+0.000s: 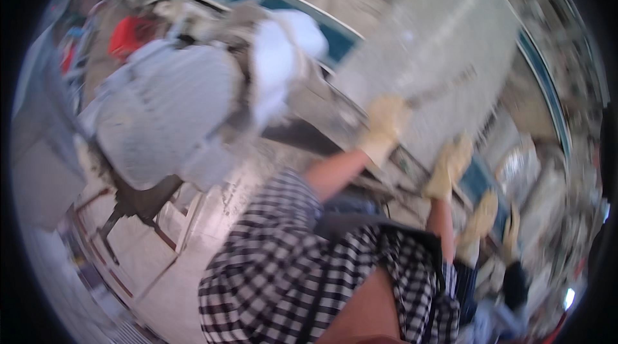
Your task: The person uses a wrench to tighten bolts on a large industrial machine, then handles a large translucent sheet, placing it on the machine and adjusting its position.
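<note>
One large pale grey flat panel (444,54), blurred, fills the upper right of the frame, with two yellow-gloved hands, left hand (385,126) and right hand (449,167), clamped on its lower edge.

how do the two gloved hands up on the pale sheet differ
The left hand is higher and further left on the pale sheet; the right hand sits lower, near the sheet's bottom edge. The left hand's bare forearm runs long and slanted from the checked sleeve; the right hand's forearm rises nearly straight and shows less. Both wear pale yellow gloves. Blur hides how the fingers grip.
</note>
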### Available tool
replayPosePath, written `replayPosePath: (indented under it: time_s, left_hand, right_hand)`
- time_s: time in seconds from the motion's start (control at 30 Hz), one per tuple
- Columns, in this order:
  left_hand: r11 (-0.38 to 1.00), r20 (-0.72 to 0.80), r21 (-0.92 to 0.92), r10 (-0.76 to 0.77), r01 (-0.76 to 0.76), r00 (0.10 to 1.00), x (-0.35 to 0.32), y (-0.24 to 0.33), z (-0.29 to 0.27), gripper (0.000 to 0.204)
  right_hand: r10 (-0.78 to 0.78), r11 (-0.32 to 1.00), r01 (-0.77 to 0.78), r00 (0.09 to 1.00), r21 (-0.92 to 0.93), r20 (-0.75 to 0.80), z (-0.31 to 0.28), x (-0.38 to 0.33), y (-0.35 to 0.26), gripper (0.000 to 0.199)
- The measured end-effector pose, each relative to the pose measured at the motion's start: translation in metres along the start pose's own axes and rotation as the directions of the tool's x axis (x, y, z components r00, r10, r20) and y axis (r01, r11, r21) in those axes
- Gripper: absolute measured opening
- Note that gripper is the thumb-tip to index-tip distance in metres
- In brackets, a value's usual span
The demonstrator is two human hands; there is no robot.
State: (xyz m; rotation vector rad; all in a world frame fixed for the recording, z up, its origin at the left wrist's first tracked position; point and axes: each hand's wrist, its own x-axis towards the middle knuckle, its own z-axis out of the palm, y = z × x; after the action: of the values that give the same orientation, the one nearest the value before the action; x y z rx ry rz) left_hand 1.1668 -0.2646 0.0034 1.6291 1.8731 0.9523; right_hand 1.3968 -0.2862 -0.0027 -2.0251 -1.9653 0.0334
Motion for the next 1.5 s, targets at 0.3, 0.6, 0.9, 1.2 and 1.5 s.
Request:
replayPosePath:
  time_s: [0.3,0.6,0.9,1.2,1.5]
  left_hand:
    - [0.452,0.174,-0.839,-0.307,0.304,0.936,-0.084,0.004,-0.065,0.028]
    - [0.142,0.617,-0.74,-0.246,0.658,0.747,-0.221,0.037,-0.062,0.036]
    - [0.235,0.756,-0.591,-0.171,0.772,0.631,-0.253,0.064,-0.042,0.039]
    - [0.208,0.733,-0.639,-0.127,0.741,0.668,-0.251,0.07,-0.031,0.04]
    - [0.322,0.693,-0.665,-0.069,0.674,0.717,-0.215,0.061,-0.039,0.034]
  right_hand:
    - [0.033,0.984,0.008,0.973,0.177,-0.229,0.004,0.002,0.006,0.048]
    - [-0.364,0.338,-0.448,0.748,0.827,0.555,-0.099,-0.101,-0.054,0.054]
    - [-0.5,0.102,-0.745,0.534,0.659,0.682,-0.134,-0.142,-0.066,0.046]
    - [-0.462,0.13,-0.721,0.564,0.681,0.685,-0.137,-0.142,-0.056,0.045]
    - [-0.436,0.104,-0.703,0.603,0.703,0.668,-0.128,-0.121,-0.06,0.043]
